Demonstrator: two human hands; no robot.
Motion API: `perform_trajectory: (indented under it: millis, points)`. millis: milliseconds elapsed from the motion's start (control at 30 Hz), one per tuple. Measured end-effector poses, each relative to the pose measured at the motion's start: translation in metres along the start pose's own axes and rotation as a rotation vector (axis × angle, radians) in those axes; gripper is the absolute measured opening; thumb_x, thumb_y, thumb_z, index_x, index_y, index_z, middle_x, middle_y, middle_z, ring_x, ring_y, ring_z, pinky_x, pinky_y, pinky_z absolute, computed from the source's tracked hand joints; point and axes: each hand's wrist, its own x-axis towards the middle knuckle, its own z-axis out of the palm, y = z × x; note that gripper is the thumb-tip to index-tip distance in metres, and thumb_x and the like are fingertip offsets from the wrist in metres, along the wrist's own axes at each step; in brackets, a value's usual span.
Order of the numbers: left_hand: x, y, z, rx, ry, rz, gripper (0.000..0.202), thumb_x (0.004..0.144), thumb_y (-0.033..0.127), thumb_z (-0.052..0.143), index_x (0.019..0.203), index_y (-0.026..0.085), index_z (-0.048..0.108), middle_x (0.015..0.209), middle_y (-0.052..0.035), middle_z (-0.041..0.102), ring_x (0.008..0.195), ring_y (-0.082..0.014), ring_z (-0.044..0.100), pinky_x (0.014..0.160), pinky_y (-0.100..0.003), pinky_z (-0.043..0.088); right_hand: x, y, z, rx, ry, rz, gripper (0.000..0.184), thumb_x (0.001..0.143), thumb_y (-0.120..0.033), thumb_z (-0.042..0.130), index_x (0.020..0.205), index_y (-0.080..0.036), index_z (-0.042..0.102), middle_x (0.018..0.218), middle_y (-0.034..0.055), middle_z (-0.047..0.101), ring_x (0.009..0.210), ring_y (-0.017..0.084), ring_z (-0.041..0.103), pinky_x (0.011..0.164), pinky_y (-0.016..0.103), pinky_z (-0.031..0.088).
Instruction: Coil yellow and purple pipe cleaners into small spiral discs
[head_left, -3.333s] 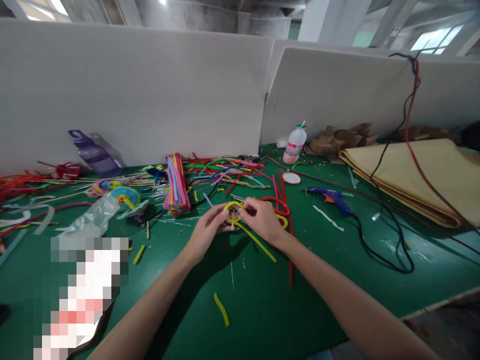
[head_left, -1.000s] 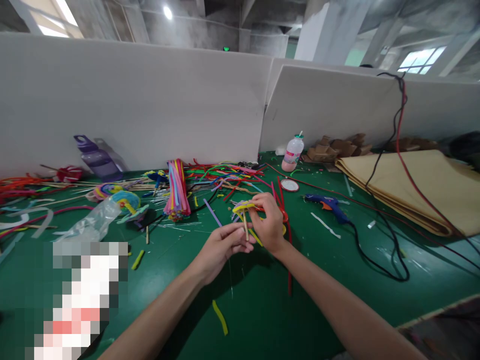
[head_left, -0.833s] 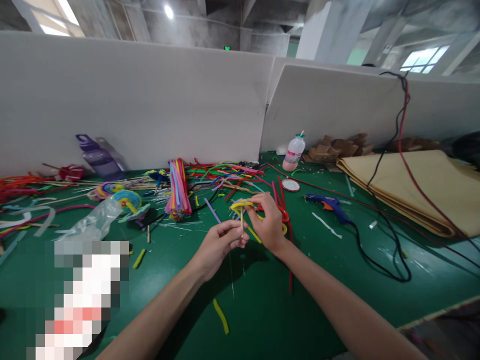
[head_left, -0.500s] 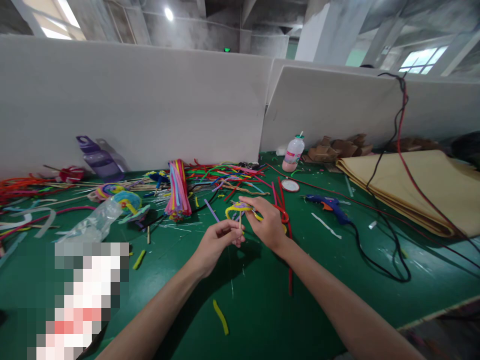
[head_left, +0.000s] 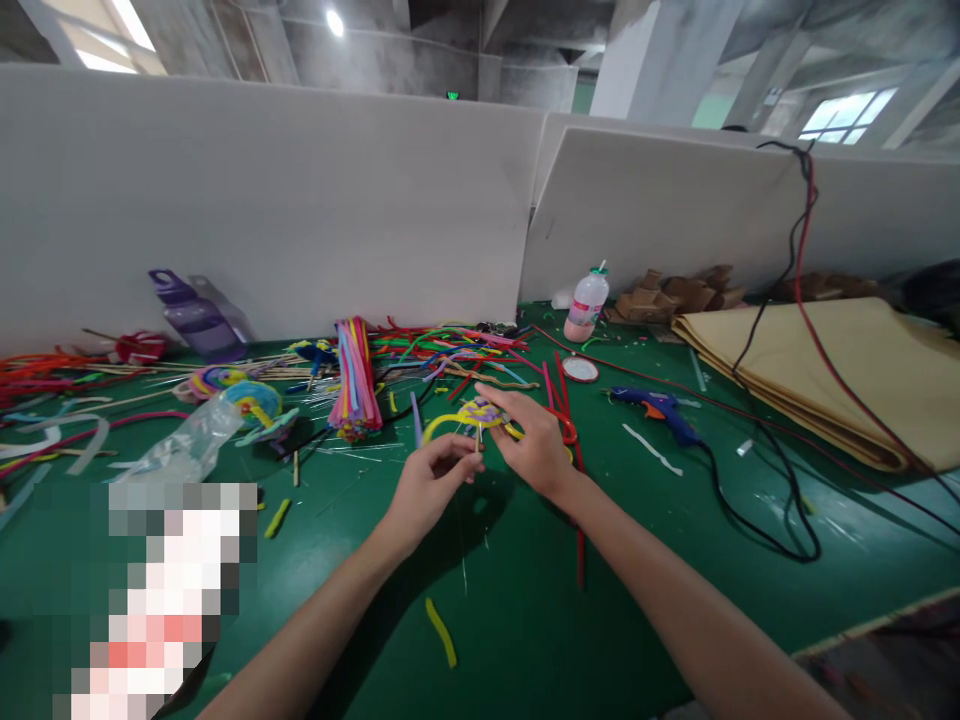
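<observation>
Just above the table, a small yellow-and-purple pipe-cleaner spiral point(head_left: 480, 411) sits atop a thin wooden stick point(head_left: 478, 436). My left hand point(head_left: 431, 485) pinches the stick from below, its fingers curled. My right hand point(head_left: 534, 442) grips the spiral's right side between thumb and fingers; part of it is hidden there. From the spiral a loose yellow pipe-cleaner end point(head_left: 439, 424) curves out to the left, over my left hand. A purple pipe cleaner point(head_left: 417, 418) lies behind that end. Red pipe cleaners point(head_left: 580, 540) lie under and beside my right forearm.
Beyond my hands stand a bundle of pipe cleaners point(head_left: 354, 385) and a pink drink bottle point(head_left: 586, 305). A blue glue gun point(head_left: 660, 412) with its black cord lies right, before folded brown paper point(head_left: 817, 370). Left are a purple water bottle point(head_left: 199, 320) and a plastic bag point(head_left: 187, 440).
The yellow pipe-cleaner end has swung out further left, and the spiral has turned slightly. My left hand has shifted a little left; both hands keep hold.
</observation>
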Motion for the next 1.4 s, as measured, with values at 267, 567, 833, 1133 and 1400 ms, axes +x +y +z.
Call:
perform_trajectory:
  millis: [267,567,833,1133,1400]
  points:
    - [0.005,-0.010,-0.012,0.232,0.262,0.190,0.018,0.074,0.033,0.060,0.082,0.018,0.065,0.081,-0.0035,0.065,0.074,-0.0166,0.059,0.064,-0.024,0.046,0.009,0.008,-0.001,0.561,0.070,0.529,0.026,0.083,-0.030,0.046,0.102,-0.017,0.059,0.082,0.0055,0.066,0.079,0.017,0.063,0.076,0.032,0.049]
    - [0.006,-0.015,-0.022,0.443,0.280,0.320,0.013,0.076,0.020,0.052,0.086,0.019,0.061,0.083,-0.0031,0.062,0.077,-0.0162,0.056,0.067,-0.026,0.045,0.005,-0.004,0.002,1.218,-0.464,0.754,0.031,0.073,-0.035,0.065,0.095,-0.015,0.058,0.077,0.0044,0.066,0.071,0.015,0.064,0.075,0.031,0.048]
    - [0.012,-0.005,-0.019,-0.199,0.255,0.031,0.035,0.082,0.041,0.044,0.103,0.017,0.059,0.102,-0.0091,0.064,0.094,-0.0213,0.059,0.078,-0.032,0.047,0.004,0.000,0.004,1.068,-0.400,0.655,0.035,0.071,-0.025,0.067,0.103,-0.018,0.055,0.072,0.0003,0.064,0.065,0.014,0.064,0.067,0.028,0.047]
    - [0.008,0.000,-0.019,-0.576,0.179,-0.172,0.034,0.068,0.023,0.070,0.101,0.020,0.060,0.091,-0.0016,0.067,0.078,-0.0117,0.063,0.071,-0.022,0.050,0.002,-0.001,0.005,1.033,-0.351,0.660,0.035,0.069,-0.025,0.067,0.100,-0.018,0.053,0.072,-0.0009,0.062,0.061,0.012,0.061,0.061,0.025,0.044]
    - [0.006,0.000,-0.012,-0.781,0.186,-0.201,0.029,0.069,0.021,0.069,0.097,0.022,0.060,0.091,0.0006,0.068,0.077,-0.0092,0.064,0.069,-0.017,0.051,0.000,0.000,0.015,1.030,-0.279,0.744,0.018,0.063,-0.027,0.072,0.066,-0.014,0.060,0.065,-0.0031,0.055,0.059,0.008,0.048,0.059,0.022,0.036]
